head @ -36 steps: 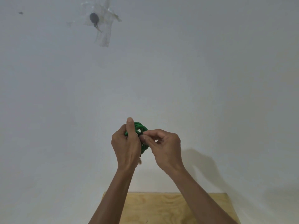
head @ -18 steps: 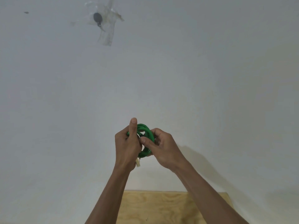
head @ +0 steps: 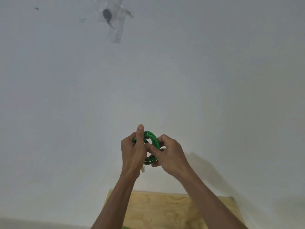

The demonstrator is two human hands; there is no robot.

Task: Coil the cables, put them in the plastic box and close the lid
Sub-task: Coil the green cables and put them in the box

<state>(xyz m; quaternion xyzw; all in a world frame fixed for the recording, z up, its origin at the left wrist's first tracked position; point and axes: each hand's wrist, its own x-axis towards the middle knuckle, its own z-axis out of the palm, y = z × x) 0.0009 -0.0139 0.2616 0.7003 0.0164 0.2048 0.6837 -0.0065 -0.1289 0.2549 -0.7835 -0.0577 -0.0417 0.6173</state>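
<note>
Two hands, one green cable (head: 152,142), one wooden board, one taped patch on the wall. Left hand (head: 132,154) and right hand (head: 170,155) are raised in front of a plain white wall (head: 214,80), both closed around the cable, which is wound into a small coil of a few loops held between them. Left thumb sticks straight up across the coil's top; right fingers pinch the coil's right side and bottom. A pale connector end (head: 143,169) pokes out below the left palm, mostly hidden. Loop count hard to tell, hands cover the middle. Wooden board (head: 165,210) sits low in view, cut off by the bottom edge. Clear tape patch (head: 115,22) high on the wall covers a dark blob. No readable writing anywhere.
</note>
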